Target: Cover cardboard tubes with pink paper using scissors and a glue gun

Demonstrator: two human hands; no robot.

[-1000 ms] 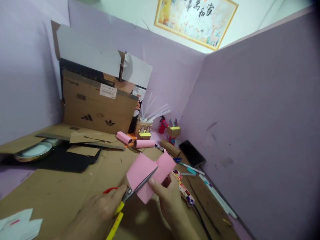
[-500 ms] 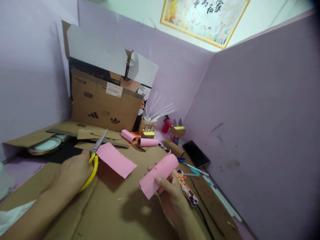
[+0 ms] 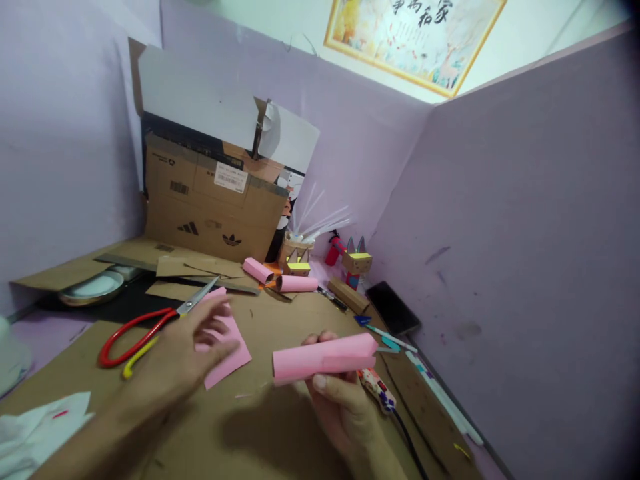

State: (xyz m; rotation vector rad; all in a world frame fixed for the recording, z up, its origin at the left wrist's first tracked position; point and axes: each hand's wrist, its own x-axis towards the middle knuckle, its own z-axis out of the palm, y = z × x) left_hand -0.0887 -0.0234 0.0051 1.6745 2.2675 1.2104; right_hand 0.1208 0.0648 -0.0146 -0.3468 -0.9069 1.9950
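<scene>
In my right hand (image 3: 345, 407) is a rolled pink paper tube (image 3: 320, 358), gripped between thumb and fingers above the cardboard-covered table. An uneven paper edge shows at the tube's right end. My left hand (image 3: 193, 350) holds nothing, its fingers apart and slightly curled. Beneath those fingers lies a flat pink paper sheet (image 3: 233, 347), partly hidden by them. Scissors (image 3: 145, 337) with red and yellow handles rest on the table just left of and behind my left hand, blades slightly parted.
Two pink tubes (image 3: 297, 284) lie farther back. Cat-eared cardboard figures (image 3: 357, 262) stand near a cup of clear sticks (image 3: 295, 250). A patterned corded tool (image 3: 377, 390) and a black phone (image 3: 393, 308) lie at right. A big cardboard box (image 3: 213, 207) stands behind; white cloth or tissue (image 3: 40, 427) lies front left.
My left hand has let go of the scissors, which now lie on the table, and has moved right over the pink sheet. My right hand has turned the tube nearly level.
</scene>
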